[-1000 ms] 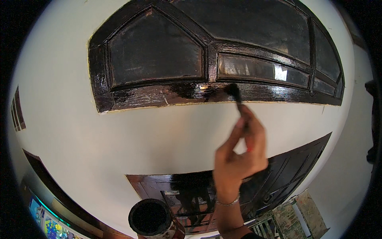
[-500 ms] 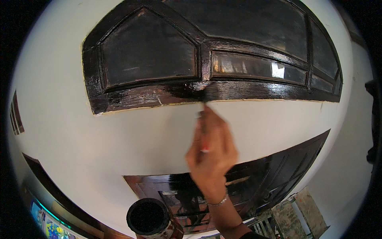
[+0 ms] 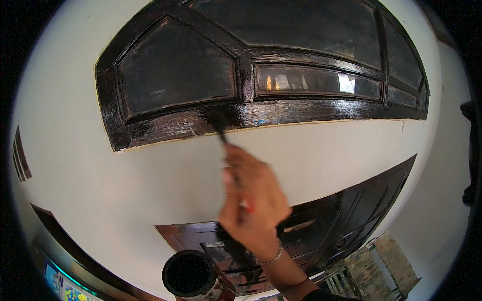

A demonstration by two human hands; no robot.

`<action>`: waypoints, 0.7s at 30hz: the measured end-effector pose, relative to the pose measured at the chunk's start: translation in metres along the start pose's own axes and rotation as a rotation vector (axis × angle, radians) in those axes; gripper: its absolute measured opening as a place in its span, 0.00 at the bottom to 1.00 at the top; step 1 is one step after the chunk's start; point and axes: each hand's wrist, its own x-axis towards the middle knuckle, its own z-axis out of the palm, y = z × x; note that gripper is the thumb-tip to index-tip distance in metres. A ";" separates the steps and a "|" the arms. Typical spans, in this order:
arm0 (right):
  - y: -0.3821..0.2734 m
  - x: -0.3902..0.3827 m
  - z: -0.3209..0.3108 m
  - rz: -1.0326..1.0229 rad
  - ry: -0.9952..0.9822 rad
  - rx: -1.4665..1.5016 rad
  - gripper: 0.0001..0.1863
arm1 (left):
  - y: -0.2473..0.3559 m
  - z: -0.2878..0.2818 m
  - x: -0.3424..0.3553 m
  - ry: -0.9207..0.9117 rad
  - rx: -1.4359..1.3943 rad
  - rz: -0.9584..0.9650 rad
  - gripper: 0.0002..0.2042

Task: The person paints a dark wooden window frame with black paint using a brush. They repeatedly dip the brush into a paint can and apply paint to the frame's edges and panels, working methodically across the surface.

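My right hand (image 3: 257,193) is closed round the handle of a paintbrush (image 3: 222,131). The dark bristles, blurred, touch the lower rail of a dark brown wooden window frame (image 3: 301,111) set in the wall. Wet, glossy dark paint lies to the right of the bristles, while the rail to their left looks duller and streaked. Below the hand, a paint can (image 3: 219,288) with dark contents and drips down its side stands at the lower edge of the view. What supports the can is hidden. My left hand does not show.
A cream wall (image 3: 165,185) surrounds the frame. Beneath it is a dark panelled wooden door (image 3: 321,226). Worn, paint-stained boards (image 3: 374,268) stand at lower right. A lit colourful screen (image 3: 73,291) shows at lower left.
My right hand and the brush have moved left along the lower rail. The view has shifted slightly, and the can stays near the lower edge.
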 end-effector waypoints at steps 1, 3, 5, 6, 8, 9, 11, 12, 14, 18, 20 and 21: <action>0.004 0.002 -0.009 -0.023 0.070 -0.057 0.18 | 0.001 0.000 0.000 0.002 0.017 0.006 0.51; 0.013 0.007 -0.024 0.099 0.266 -0.281 0.17 | 0.003 0.003 0.000 0.048 -0.036 0.060 0.50; 0.018 0.009 -0.022 0.234 0.341 -0.268 0.10 | 0.004 0.006 0.001 0.062 -0.067 0.055 0.50; 0.017 0.008 -0.018 0.139 0.250 -0.322 0.10 | 0.005 0.005 0.002 0.051 -0.065 0.023 0.50; 0.013 0.004 -0.006 0.054 0.084 -0.340 0.10 | 0.007 0.005 0.003 0.034 -0.029 -0.019 0.51; 0.010 0.001 0.000 0.081 0.058 -0.229 0.09 | 0.007 0.006 0.003 0.031 -0.004 -0.025 0.51; 0.009 -0.003 -0.003 0.035 0.107 -0.245 0.06 | 0.007 0.006 0.004 0.019 0.014 -0.003 0.51; 0.011 -0.003 -0.007 0.071 0.183 -0.247 0.06 | 0.006 0.006 0.005 0.012 0.004 0.028 0.51; 0.021 0.000 -0.021 0.141 0.326 -0.260 0.09 | 0.005 0.006 0.005 0.013 -0.011 0.035 0.51; 0.028 0.003 -0.031 0.288 0.427 -0.382 0.08 | 0.006 0.002 0.000 0.038 0.016 -0.021 0.52; 0.020 -0.001 -0.023 0.185 0.288 -0.464 0.07 | 0.006 0.000 -0.001 0.035 0.029 -0.020 0.52; 0.016 -0.003 -0.019 0.202 0.247 -0.498 0.06 | 0.005 0.000 0.000 0.028 0.034 -0.019 0.52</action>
